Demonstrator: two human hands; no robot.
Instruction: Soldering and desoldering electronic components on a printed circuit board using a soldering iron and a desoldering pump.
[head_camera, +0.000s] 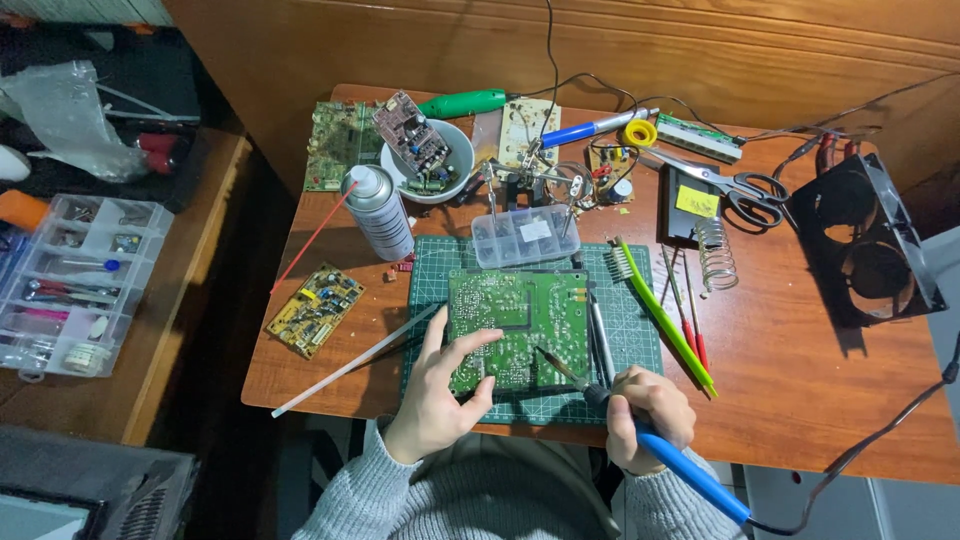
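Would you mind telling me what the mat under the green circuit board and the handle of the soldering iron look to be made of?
The mat looks like matte green rubber or vinyl, judging by its printed grid. The soldering iron, in the right hand, has a smooth blue handle, probably plastic. The left hand steadies the circuit board.

Head camera looks steeply down, close over the workbench (800, 400).

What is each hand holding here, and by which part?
Right hand holds the soldering iron by its blue handle; left hand presses the green circuit board.
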